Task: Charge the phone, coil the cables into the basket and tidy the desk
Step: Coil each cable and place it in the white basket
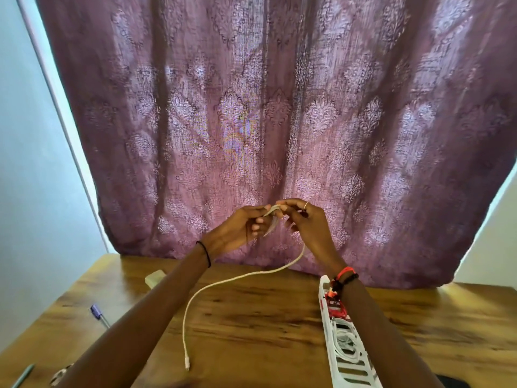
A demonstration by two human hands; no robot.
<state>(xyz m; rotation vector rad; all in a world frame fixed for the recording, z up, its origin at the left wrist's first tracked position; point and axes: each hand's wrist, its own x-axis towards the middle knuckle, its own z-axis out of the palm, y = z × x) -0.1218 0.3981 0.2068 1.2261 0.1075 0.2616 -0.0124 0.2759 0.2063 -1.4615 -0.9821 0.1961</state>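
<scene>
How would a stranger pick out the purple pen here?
On the wooden desk below the mauve curtain, look left of the person's left arm. The purple pen lies there slanted; its purple cap sets it apart from the grey pen nearer the bottom corner.

Directly ahead of me hangs a mauve damask-patterned curtain [265,121], backlit by daylight glowing through the weave. A pale wall [25,163] flanks it on my left and carries a thin white conduit [57,99]. Below is a wooden desk [251,312] with dark grain, whose far edge meets the curtain hem.
</scene>
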